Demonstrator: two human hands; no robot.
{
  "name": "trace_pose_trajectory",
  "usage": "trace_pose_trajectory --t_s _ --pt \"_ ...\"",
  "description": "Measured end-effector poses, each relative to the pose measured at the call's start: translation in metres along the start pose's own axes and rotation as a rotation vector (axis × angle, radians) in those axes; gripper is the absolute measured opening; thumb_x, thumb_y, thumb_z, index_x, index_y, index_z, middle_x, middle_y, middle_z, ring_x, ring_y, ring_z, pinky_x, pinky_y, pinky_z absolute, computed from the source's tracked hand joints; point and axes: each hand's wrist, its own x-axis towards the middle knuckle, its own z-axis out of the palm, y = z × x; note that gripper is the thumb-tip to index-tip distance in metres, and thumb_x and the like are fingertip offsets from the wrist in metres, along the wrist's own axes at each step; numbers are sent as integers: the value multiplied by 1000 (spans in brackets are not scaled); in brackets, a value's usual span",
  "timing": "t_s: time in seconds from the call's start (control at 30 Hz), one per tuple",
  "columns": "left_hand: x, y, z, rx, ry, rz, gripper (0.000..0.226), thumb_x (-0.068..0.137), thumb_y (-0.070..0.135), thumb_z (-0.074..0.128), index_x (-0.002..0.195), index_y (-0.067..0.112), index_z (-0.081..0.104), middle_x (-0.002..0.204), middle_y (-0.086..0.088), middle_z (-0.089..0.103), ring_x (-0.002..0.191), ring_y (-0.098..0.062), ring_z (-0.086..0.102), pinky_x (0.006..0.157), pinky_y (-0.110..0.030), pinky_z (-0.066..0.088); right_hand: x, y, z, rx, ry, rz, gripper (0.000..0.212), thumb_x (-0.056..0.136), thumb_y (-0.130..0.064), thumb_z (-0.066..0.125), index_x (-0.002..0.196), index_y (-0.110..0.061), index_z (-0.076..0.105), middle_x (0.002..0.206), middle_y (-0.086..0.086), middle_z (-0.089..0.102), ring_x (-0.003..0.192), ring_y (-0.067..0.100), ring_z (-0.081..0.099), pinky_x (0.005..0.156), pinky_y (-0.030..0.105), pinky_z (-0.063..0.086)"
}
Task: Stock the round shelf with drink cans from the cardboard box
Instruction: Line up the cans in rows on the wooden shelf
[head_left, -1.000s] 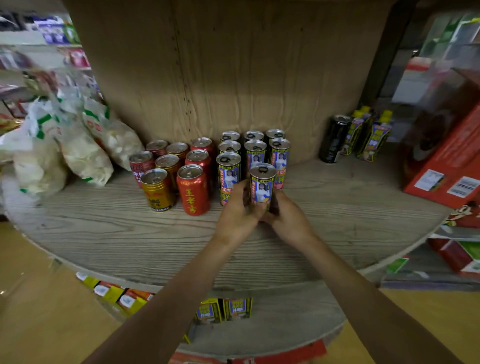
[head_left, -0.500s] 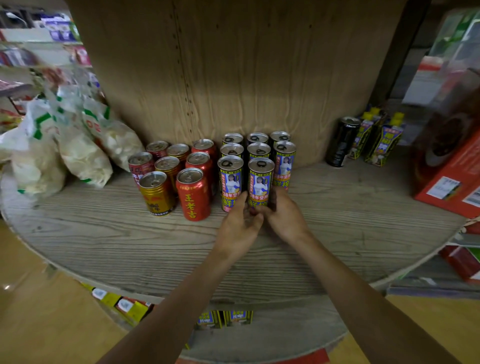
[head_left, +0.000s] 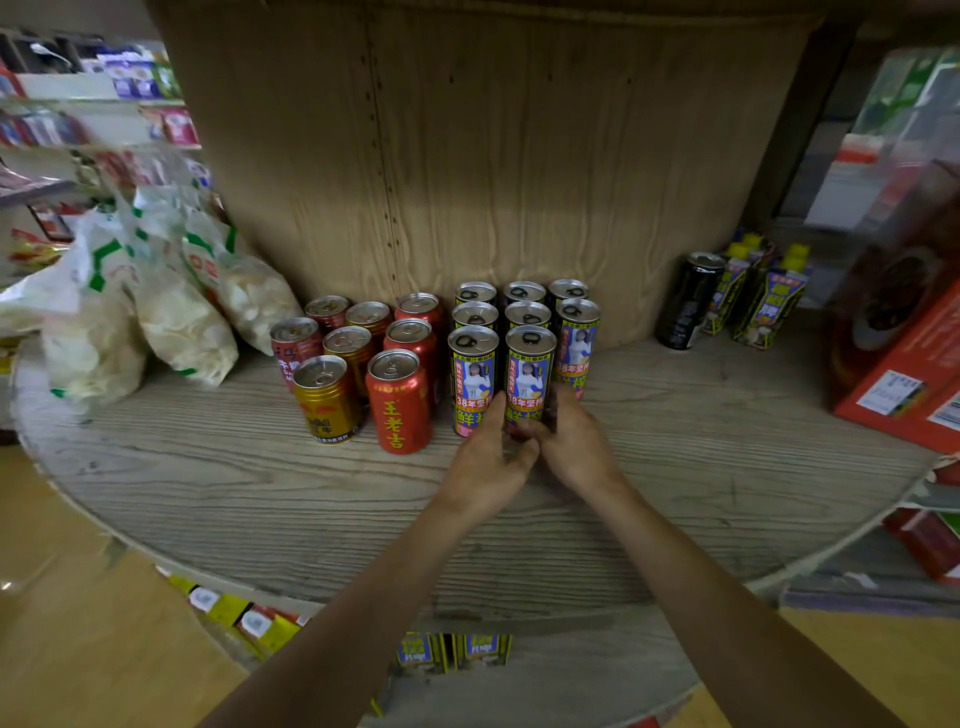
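Observation:
A tall slim yellow-and-blue drink can (head_left: 530, 374) stands on the round wooden shelf (head_left: 675, 467), in the front row of a block of several like cans (head_left: 524, 312). My left hand (head_left: 488, 462) and my right hand (head_left: 571, 447) meet at its base, fingers curled round its lower part. It stands next to another front-row can (head_left: 472, 379) on its left. The cardboard box is not in view.
Several red and gold cans (head_left: 363, 364) stand to the left of the slim cans. White snack bags (head_left: 156, 312) lie at far left. A black can (head_left: 685, 301) and yellow-capped cartons (head_left: 763, 296) stand at right, beside a red box (head_left: 904, 364). A lower shelf tier (head_left: 571, 670) shows below.
The held can has gone from in front of the block back into the front row beside the other can, and both hands have slid down to its base.

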Motion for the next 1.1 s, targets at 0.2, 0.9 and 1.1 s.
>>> trace_pose_trajectory --t_s 0.2,0.9,1.1 --pt "-9 4 -4 15 -30 11 94 76 44 58 160 24 18 145 -3 55 130 -18 57 112 -40 43 -2 -4 -2 -8 -6 24 52 85 -25 76 131 -17 52 124 8 70 115 27 65 92 40 51" --pt "-137 1 -26 406 -217 460 73 89 53 41 150 14 44 148 -9 49 137 -25 45 115 -31 33 -207 -49 -18 -364 99 34 55 81 -26 46 127 -2 64 125 18 64 118 40 57 103 42 45" --pt "-195 -18 -7 400 -347 565 59 100 41 52 152 16 41 152 -5 44 141 -22 41 113 -29 31 -299 -32 -18 -444 191 85 42 87 -21 63 126 -5 63 122 16 63 117 40 56 96 48 50"
